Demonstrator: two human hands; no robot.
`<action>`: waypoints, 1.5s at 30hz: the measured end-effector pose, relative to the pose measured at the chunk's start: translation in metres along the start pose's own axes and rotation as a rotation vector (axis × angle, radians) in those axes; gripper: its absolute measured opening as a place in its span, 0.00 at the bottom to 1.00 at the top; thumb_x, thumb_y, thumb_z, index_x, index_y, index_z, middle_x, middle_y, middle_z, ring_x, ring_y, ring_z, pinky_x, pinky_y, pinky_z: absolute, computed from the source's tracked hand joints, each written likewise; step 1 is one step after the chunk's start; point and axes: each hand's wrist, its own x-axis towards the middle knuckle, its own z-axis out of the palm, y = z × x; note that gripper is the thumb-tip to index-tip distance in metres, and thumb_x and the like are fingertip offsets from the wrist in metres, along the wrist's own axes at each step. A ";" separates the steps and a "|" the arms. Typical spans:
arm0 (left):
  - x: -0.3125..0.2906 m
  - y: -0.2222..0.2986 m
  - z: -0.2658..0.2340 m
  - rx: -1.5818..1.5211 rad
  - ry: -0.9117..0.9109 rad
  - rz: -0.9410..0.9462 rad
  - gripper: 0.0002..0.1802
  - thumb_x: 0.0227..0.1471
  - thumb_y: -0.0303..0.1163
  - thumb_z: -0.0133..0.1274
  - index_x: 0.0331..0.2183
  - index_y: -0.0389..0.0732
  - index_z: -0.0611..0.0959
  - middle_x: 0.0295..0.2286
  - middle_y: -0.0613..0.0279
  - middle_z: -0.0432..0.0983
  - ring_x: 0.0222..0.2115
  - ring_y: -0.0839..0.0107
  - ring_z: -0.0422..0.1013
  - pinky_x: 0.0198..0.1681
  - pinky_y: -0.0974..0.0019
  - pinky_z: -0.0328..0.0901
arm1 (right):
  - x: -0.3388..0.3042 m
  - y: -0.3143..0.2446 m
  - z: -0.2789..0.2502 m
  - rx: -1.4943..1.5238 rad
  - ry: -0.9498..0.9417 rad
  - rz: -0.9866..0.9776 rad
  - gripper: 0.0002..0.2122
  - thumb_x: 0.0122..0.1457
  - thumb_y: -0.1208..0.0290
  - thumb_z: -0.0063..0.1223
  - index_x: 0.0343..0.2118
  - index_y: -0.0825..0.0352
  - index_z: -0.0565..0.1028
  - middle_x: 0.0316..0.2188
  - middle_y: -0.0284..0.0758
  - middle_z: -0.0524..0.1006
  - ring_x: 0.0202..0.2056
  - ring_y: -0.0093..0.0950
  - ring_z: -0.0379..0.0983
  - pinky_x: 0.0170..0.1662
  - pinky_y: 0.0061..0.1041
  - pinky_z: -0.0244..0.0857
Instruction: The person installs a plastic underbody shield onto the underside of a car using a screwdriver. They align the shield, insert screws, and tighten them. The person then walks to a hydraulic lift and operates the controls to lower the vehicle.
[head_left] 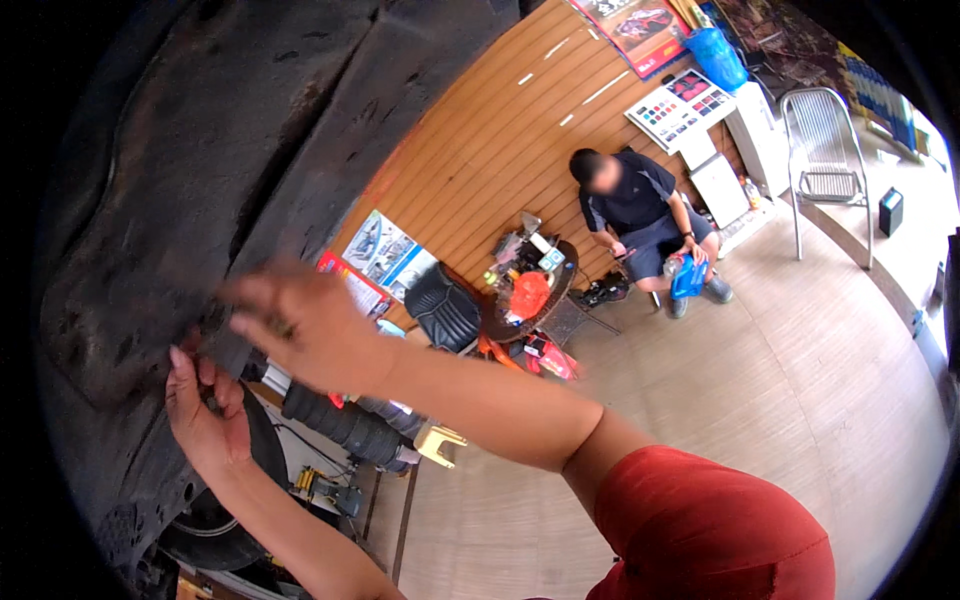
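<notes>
Two hands reach up and to the left to a dark, scuffed panel (240,110) that fills the left side of the view, with a wheel (200,545) just below its lower edge. The left hand (210,410) is raised with its palm turned up and its fingers curled, the tips close against the grimy surface. The right hand (300,325), at the end of an arm in a red sleeve (720,520), is just above and to the right of it, fingers half bent and thumb apart from them; with the motion blur and deep shadow there, one cannot tell whether either hand grips a small part.

Beyond the arms, a seated person (635,195) in a dark shirt and shorts holds a phone (621,253) in one hand and rests the other on a blue jug (688,280). Near the person, a round bench (569,275) carries a bright red-orange bag (530,295) among other clutter, with a black padded chair (445,308) beside it. Posters (640,32) hang on the slatted wooden wall (490,125). A metal chair (822,140) stands at upper right, near a black box (890,212). A yellow stool (436,445) and black tyres (325,420) sit on the pale floor (700,400), lower in the view.
</notes>
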 end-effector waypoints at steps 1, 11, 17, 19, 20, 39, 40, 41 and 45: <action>0.001 -0.004 -0.005 0.010 0.014 0.005 0.22 0.56 0.41 0.51 0.45 0.34 0.75 0.19 0.70 0.60 0.15 0.83 0.53 0.15 0.79 0.47 | 0.006 0.003 -0.018 -0.083 0.034 0.030 0.08 0.53 0.73 0.56 0.36 0.67 0.74 0.27 0.40 0.74 0.31 0.35 0.73 0.33 0.30 0.67; -0.003 -0.006 0.002 0.015 0.041 0.056 0.24 0.57 0.42 0.48 0.48 0.34 0.74 0.20 0.72 0.56 0.17 0.83 0.52 0.16 0.80 0.46 | 0.136 0.048 -0.133 0.298 0.449 0.144 0.10 0.55 0.75 0.56 0.38 0.72 0.72 0.22 0.30 0.73 0.21 0.16 0.67 0.23 0.15 0.60; 0.000 -0.015 0.008 0.022 0.069 0.075 0.24 0.57 0.43 0.48 0.48 0.33 0.73 0.20 0.72 0.56 0.17 0.84 0.52 0.16 0.80 0.46 | 0.145 0.055 -0.134 0.287 0.378 0.088 0.10 0.55 0.75 0.55 0.38 0.73 0.73 0.25 0.31 0.75 0.23 0.16 0.68 0.26 0.16 0.63; 0.001 -0.014 0.002 0.019 0.081 0.078 0.24 0.57 0.43 0.48 0.48 0.33 0.74 0.20 0.72 0.56 0.16 0.84 0.52 0.16 0.81 0.46 | 0.143 0.048 -0.135 0.363 0.356 0.216 0.09 0.55 0.75 0.54 0.38 0.73 0.73 0.25 0.31 0.75 0.24 0.17 0.68 0.27 0.17 0.64; 0.003 -0.014 -0.001 0.013 0.045 0.081 0.25 0.57 0.43 0.48 0.48 0.33 0.74 0.20 0.71 0.56 0.16 0.84 0.52 0.16 0.80 0.47 | 0.144 0.047 -0.136 0.367 0.350 0.213 0.09 0.55 0.75 0.54 0.38 0.73 0.73 0.25 0.31 0.75 0.24 0.17 0.68 0.27 0.17 0.64; -0.002 -0.016 0.003 -0.031 0.048 0.076 0.23 0.58 0.41 0.49 0.48 0.32 0.73 0.20 0.71 0.57 0.18 0.82 0.51 0.17 0.77 0.45 | 0.154 0.038 -0.133 0.036 0.333 0.087 0.07 0.54 0.75 0.56 0.34 0.72 0.74 0.20 0.30 0.73 0.20 0.18 0.68 0.23 0.17 0.61; -0.003 -0.015 0.005 -0.028 0.054 0.070 0.23 0.58 0.41 0.49 0.48 0.32 0.73 0.20 0.71 0.58 0.18 0.82 0.51 0.17 0.77 0.45 | 0.156 0.039 -0.132 0.078 0.350 0.104 0.07 0.54 0.75 0.56 0.34 0.72 0.74 0.20 0.31 0.73 0.20 0.19 0.68 0.23 0.17 0.62; -0.003 -0.015 0.006 -0.023 0.020 0.066 0.24 0.58 0.40 0.48 0.49 0.32 0.72 0.20 0.71 0.57 0.18 0.82 0.51 0.17 0.77 0.45 | 0.157 0.041 -0.132 0.083 0.346 0.107 0.07 0.54 0.75 0.56 0.34 0.72 0.74 0.20 0.31 0.73 0.20 0.19 0.68 0.23 0.17 0.62; -0.008 -0.014 0.005 0.049 0.013 0.051 0.26 0.57 0.42 0.49 0.50 0.31 0.70 0.20 0.71 0.56 0.18 0.82 0.51 0.18 0.76 0.46 | 0.158 0.050 -0.127 0.274 0.402 0.193 0.05 0.54 0.76 0.55 0.32 0.71 0.73 0.20 0.33 0.73 0.19 0.20 0.68 0.22 0.18 0.62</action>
